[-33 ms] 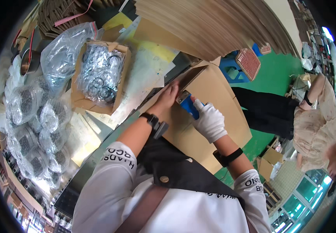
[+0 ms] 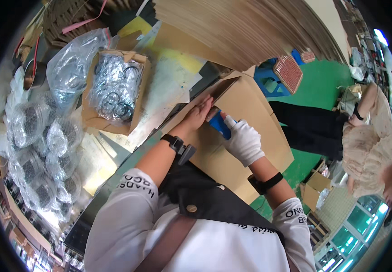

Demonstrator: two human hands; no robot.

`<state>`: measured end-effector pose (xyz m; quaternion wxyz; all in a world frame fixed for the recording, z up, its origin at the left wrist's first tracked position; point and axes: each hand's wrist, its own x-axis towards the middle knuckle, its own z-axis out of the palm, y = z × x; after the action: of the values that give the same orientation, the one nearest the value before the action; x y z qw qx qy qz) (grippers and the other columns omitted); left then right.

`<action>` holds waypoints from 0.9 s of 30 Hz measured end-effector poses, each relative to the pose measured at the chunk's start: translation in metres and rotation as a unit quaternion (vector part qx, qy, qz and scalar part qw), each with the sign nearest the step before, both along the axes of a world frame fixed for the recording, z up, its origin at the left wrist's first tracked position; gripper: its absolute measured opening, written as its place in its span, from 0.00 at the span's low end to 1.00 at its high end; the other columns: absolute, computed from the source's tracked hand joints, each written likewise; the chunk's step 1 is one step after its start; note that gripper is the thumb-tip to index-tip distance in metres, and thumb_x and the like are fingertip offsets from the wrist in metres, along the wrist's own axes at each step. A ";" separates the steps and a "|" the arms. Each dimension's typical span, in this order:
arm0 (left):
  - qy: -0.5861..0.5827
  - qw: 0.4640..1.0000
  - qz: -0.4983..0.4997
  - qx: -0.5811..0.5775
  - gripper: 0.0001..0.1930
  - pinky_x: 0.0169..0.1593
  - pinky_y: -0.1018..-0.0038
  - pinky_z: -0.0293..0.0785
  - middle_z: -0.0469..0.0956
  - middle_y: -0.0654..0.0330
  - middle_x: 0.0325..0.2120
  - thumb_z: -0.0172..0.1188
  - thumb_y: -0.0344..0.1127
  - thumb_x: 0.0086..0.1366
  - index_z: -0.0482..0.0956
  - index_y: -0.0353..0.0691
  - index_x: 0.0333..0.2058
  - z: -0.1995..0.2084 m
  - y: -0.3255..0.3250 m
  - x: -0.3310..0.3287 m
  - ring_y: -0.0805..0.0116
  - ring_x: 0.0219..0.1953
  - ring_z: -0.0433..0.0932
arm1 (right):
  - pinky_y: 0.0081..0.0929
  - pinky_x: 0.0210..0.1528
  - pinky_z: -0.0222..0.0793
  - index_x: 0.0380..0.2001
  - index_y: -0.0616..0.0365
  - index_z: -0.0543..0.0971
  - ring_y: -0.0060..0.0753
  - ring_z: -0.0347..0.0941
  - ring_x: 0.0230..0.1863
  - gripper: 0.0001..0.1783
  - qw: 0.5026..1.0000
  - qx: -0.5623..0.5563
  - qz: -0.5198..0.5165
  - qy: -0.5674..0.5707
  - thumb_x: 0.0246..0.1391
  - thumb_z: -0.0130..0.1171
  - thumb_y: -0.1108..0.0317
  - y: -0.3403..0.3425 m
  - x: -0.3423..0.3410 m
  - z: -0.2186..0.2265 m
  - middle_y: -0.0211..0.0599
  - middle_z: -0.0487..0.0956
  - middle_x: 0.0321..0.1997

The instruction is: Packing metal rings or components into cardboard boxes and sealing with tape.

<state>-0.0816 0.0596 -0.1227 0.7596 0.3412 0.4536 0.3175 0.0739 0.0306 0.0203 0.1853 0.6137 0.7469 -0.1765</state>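
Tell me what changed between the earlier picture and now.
The bare left hand has its fingers shifted slightly right, toward the blue hand-held tool. Nothing was taken or let go: the white-gloved right hand still grips the tool over the brown cardboard box, which looks unmoved.

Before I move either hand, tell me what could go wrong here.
Your ungloved left hand is close to the head of the blue tool, so a slip might pinch or scrape your fingers. The gloved right hand could also lose some grip on it. And if the tool skids, it may scuff or dent the cardboard.
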 end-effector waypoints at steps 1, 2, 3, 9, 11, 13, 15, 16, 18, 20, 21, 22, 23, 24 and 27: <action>0.016 1.000 -0.015 0.017 0.36 0.65 0.72 0.59 0.63 0.54 0.62 0.37 0.59 0.72 0.57 0.33 0.65 -0.003 -0.002 0.006 0.66 0.61 0.66 | 0.43 0.31 0.76 0.63 0.39 0.65 0.52 0.79 0.31 0.38 1.000 0.002 -0.005 0.000 0.48 0.61 0.49 0.005 0.004 0.003 0.55 0.77 0.35; -0.034 0.997 -0.059 -0.028 0.46 0.66 0.73 0.56 0.59 0.54 0.65 0.30 0.70 0.67 0.47 0.35 0.68 -0.018 0.002 -0.005 0.65 0.62 0.64 | 0.41 0.33 0.76 0.63 0.45 0.64 0.51 0.79 0.33 0.41 0.987 -0.080 -0.101 0.098 0.47 0.62 0.46 0.007 0.010 0.008 0.56 0.78 0.36; -0.012 0.993 -0.108 -0.046 0.47 0.67 0.73 0.51 0.59 0.54 0.65 0.28 0.74 0.64 0.51 0.39 0.68 -0.020 0.007 -0.013 0.66 0.66 0.58 | 0.38 0.35 0.76 0.63 0.51 0.63 0.51 0.80 0.35 0.45 0.948 -0.154 -0.197 0.196 0.46 0.63 0.42 0.011 0.021 0.010 0.58 0.79 0.37; 0.124 0.976 -0.164 -0.074 0.31 0.35 0.77 0.63 0.70 0.68 0.23 0.41 0.66 0.68 0.74 0.44 0.23 0.015 0.033 0.019 0.75 0.29 0.67 | 0.31 0.38 0.72 0.39 0.65 0.81 0.32 0.78 0.35 0.26 0.834 -0.290 -0.233 0.408 0.51 0.63 0.49 0.002 0.073 -0.021 0.44 0.82 0.34; 0.165 0.964 -0.196 -0.071 0.31 0.40 0.77 0.69 0.76 0.65 0.29 0.42 0.63 0.69 0.79 0.38 0.36 -0.007 0.041 0.017 0.74 0.33 0.72 | 0.28 0.37 0.71 0.39 0.64 0.81 0.30 0.77 0.30 0.25 0.737 -0.358 -0.300 0.489 0.54 0.60 0.48 -0.005 0.079 -0.026 0.39 0.82 0.29; 0.203 0.972 -0.086 0.087 0.32 0.53 0.72 0.69 0.76 0.53 0.46 0.41 0.58 0.71 0.69 0.31 0.55 -0.048 0.025 0.012 0.64 0.46 0.76 | 0.26 0.34 0.70 0.37 0.64 0.81 0.28 0.76 0.26 0.23 0.728 -0.289 -0.312 0.538 0.54 0.60 0.50 -0.031 0.093 -0.018 0.36 0.81 0.25; 0.611 0.725 -0.094 0.303 0.33 0.68 0.55 0.49 0.59 0.38 0.62 0.45 0.50 0.70 0.55 0.30 0.64 0.000 -0.007 0.091 0.47 0.67 0.55 | 0.24 0.32 0.71 0.35 0.64 0.81 0.26 0.76 0.25 0.22 0.867 -0.178 -0.245 0.395 0.55 0.59 0.52 -0.075 0.169 -0.020 0.36 0.80 0.24; 0.635 0.650 -0.116 0.401 0.34 0.69 0.54 0.46 0.58 0.41 0.63 0.46 0.50 0.68 0.54 0.32 0.65 0.001 -0.034 0.102 0.49 0.68 0.53 | 0.24 0.32 0.71 0.35 0.65 0.81 0.25 0.76 0.25 0.21 0.851 -0.195 -0.267 0.407 0.55 0.60 0.53 -0.101 0.194 -0.017 0.36 0.80 0.25; 0.599 0.586 -0.208 0.504 0.35 0.70 0.54 0.42 0.56 0.49 0.66 0.48 0.49 0.67 0.53 0.36 0.66 -0.001 -0.096 0.152 0.53 0.70 0.50 | 0.24 0.32 0.71 0.36 0.66 0.81 0.24 0.75 0.26 0.22 0.811 -0.234 -0.346 0.409 0.54 0.61 0.54 -0.159 0.257 -0.005 0.35 0.79 0.25; 0.499 0.608 -0.294 0.544 0.36 0.71 0.57 0.39 0.52 0.56 0.68 0.48 0.50 0.66 0.52 0.39 0.67 0.005 -0.173 0.221 0.58 0.71 0.46 | 0.24 0.31 0.71 0.37 0.67 0.81 0.23 0.75 0.26 0.22 0.793 -0.230 -0.401 0.396 0.53 0.62 0.55 -0.229 0.322 -0.003 0.34 0.79 0.25; 0.445 0.614 -0.305 0.576 0.36 0.71 0.58 0.37 0.49 0.58 0.69 0.48 0.51 0.66 0.51 0.40 0.67 0.005 -0.206 0.253 0.60 0.71 0.44 | 0.23 0.30 0.72 0.38 0.67 0.81 0.22 0.75 0.26 0.22 0.805 -0.202 -0.402 0.386 0.53 0.63 0.55 -0.264 0.354 -0.011 0.34 0.79 0.25; 0.407 0.598 -0.355 0.592 0.37 0.71 0.58 0.36 0.49 0.58 0.70 0.48 0.52 0.66 0.51 0.40 0.68 0.008 -0.236 0.279 0.61 0.72 0.43 | 0.23 0.30 0.72 0.38 0.67 0.81 0.22 0.75 0.26 0.22 0.801 -0.198 -0.409 0.390 0.53 0.63 0.55 -0.287 0.373 -0.010 0.34 0.79 0.25; 0.367 0.578 -0.402 0.608 0.38 0.72 0.58 0.34 0.48 0.58 0.70 0.47 0.54 0.66 0.51 0.40 0.68 0.012 -0.255 0.297 0.62 0.72 0.42 | 0.23 0.30 0.72 0.38 0.67 0.81 0.22 0.75 0.26 0.21 0.807 -0.205 -0.423 0.357 0.53 0.63 0.56 -0.306 0.388 -0.008 0.33 0.79 0.26; 0.365 0.572 -0.406 0.612 0.38 0.72 0.58 0.34 0.48 0.58 0.70 0.47 0.54 0.66 0.51 0.40 0.68 0.013 -0.266 0.307 0.62 0.72 0.42 | 0.23 0.29 0.72 0.38 0.67 0.81 0.22 0.75 0.26 0.21 0.813 -0.213 -0.435 0.324 0.53 0.63 0.56 -0.320 0.399 -0.008 0.33 0.79 0.26; 0.424 0.424 -0.456 0.658 0.39 0.72 0.60 0.31 0.45 0.57 0.70 0.46 0.55 0.66 0.49 0.39 0.68 0.016 -0.282 0.328 0.62 0.72 0.39 | 0.24 0.29 0.72 0.37 0.68 0.81 0.23 0.76 0.26 0.20 0.754 -0.179 -0.479 0.412 0.53 0.62 0.58 -0.344 0.413 -0.024 0.33 0.80 0.27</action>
<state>0.2466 -0.2222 -0.1066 0.0500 0.9857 0.1496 -0.0587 0.4869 -0.3136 -0.0037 -0.1423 0.7149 0.3141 -0.6082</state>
